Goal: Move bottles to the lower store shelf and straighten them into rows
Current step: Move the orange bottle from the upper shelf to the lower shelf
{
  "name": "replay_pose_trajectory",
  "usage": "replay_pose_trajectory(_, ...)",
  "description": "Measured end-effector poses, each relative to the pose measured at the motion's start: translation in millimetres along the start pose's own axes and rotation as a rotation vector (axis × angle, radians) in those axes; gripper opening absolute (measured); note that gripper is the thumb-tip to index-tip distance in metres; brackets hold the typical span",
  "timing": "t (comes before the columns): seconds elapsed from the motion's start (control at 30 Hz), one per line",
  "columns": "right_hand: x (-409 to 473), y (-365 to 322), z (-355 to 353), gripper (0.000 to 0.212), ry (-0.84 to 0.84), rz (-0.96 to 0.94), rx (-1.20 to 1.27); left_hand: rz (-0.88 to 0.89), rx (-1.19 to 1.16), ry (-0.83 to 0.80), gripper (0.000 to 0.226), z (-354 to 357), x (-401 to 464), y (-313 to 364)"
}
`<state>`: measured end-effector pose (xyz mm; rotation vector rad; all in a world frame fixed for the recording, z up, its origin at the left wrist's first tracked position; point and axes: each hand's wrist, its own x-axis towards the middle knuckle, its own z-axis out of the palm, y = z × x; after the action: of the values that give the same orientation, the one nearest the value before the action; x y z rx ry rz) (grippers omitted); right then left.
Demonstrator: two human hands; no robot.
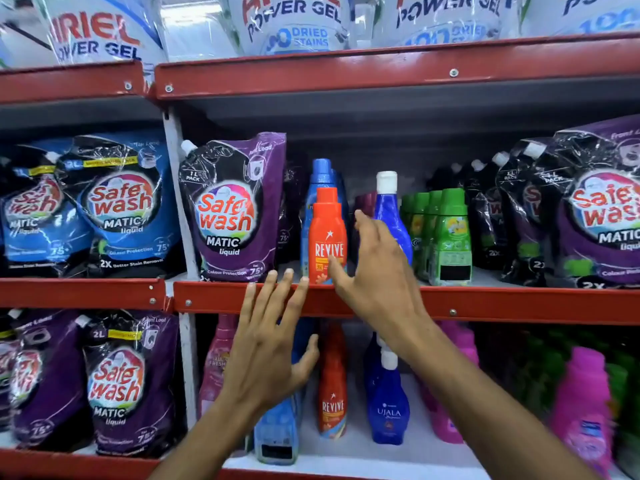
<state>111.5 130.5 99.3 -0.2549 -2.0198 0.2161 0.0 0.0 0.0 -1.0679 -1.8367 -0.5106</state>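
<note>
An orange Revive bottle (327, 233) stands at the front of the middle shelf, with a taller blue bottle (321, 174) behind it and a white-capped dark blue bottle (389, 209) to its right. My right hand (375, 265) is open, fingers spread, between the orange and dark blue bottles, thumb near the orange label. My left hand (273, 341) is open in front of the red shelf edge (214, 301), holding nothing. On the lower shelf stand another Revive bottle (332, 386), a blue Ujala bottle (388, 403) and a light blue bottle (277, 434).
Green bottles (446, 237) stand right of the dark blue one. Safewash pouches in purple (228, 209) and blue (121, 206) fill the left and far right. Pink bottles (581, 410) line the lower shelf's right. Ariel pouches (291, 22) sit on top.
</note>
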Motion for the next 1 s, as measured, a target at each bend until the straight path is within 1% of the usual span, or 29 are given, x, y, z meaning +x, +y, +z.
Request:
replay_pose_trajectory(0.07, 6.9, -10.1, 10.8, 0.079, -0.016, 0.062, -0.019, 0.006, -0.035, -0.012, 0.081, 4.3, -1.4, -8.9)
replay_pose_trajectory(0.13, 11.9, -20.0, 20.3, 0.082, -0.031, 0.125, -0.063, 0.05, -0.022, 0.0, 0.081, 12.7, -4.4, -18.9)
replay_pose_trajectory(0.23, 19.6, -28.3, 34.0, 0.087, 0.005, 0.2, -0.136, 0.082, -0.035, 0.04, 0.08, 17.4, -3.8, -32.1)
replay_pose_trajectory(0.37, 22.2, -31.8, 46.9, 0.089, 0.061, 0.24, -0.22, 0.092, -0.035, 0.051, 0.08, 20.0, -3.0, -43.6)
replay_pose_trajectory(0.57, 21.3, -30.1, 56.5, 0.088, 0.226, 0.186, -0.1, 0.104, -0.033, 0.089, 0.08, 24.9, -3.7, -50.6)
replay_pose_trajectory(0.7, 12.5, -37.1, 34.0, 0.087, 0.409, 0.111, 0.023, 0.125, -0.05, 0.121, 0.08, 27.0, -1.5, -53.0)
replay_pose_trajectory(0.77, -0.7, -42.0, 18.2, 0.083, 0.461, 0.071, 0.078, 0.128, -0.052, 0.155, 0.079, 29.1, 0.8, -54.4)
replay_pose_trajectory(0.87, -35.0, -43.9, 4.1, 0.081, 0.413, 0.072, 0.132, 0.136, -0.024, 0.195, 0.081, 31.7, 2.1, -57.2)
replay_pose_trajectory(1.0, -90.8, -28.8, 19.1, 0.08, 0.257, 0.138, 0.137, 0.143, -0.016, 0.239, 0.079, 34.4, 1.9, -59.3)
